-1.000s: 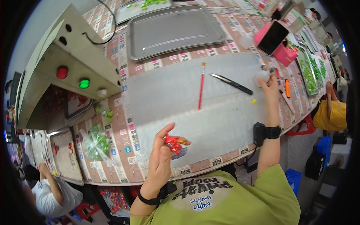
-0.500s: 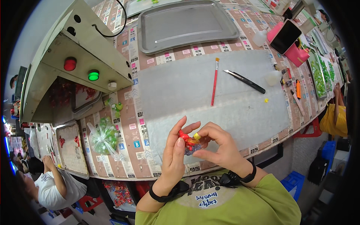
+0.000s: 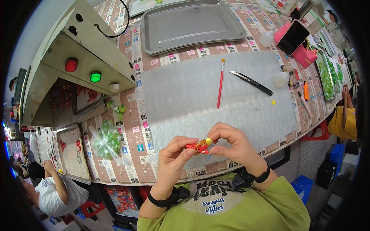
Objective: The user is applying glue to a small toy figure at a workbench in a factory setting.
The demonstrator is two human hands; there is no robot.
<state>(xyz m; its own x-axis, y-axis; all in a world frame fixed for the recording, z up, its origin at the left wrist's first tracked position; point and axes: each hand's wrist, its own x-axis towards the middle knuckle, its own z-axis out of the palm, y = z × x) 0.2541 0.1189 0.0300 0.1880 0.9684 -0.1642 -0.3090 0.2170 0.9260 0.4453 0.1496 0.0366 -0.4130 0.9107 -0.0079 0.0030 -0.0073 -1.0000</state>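
Note:
Between my two hands, above the near edge of the grey mat (image 3: 181, 88), is a small red and orange figurine (image 3: 201, 146) with a yellow end and a bluish see-through part below it. My left hand (image 3: 174, 156) pinches its red end between thumb and fingers. At the other end, my right hand (image 3: 235, 145) has thumb and index finger closed around the yellow part. The fingertips hide some of the figurine's shape. Farther off on the mat lie a red-handled brush (image 3: 221, 84) and a black craft knife (image 3: 252, 84).
A grey metal tray (image 3: 192, 27) lies at the back. On the left stands a metal box machine (image 3: 84, 57) with red and green lamps, a bag of green pieces (image 3: 107, 142) near it. At right, a phone (image 3: 293, 37) leans on a pink holder. Other people sit at both sides.
The figurine has tipped from upright to lying more sideways. My left fingers, stretched upward before, now bend and pinch its red end. My right hand has shifted slightly right.

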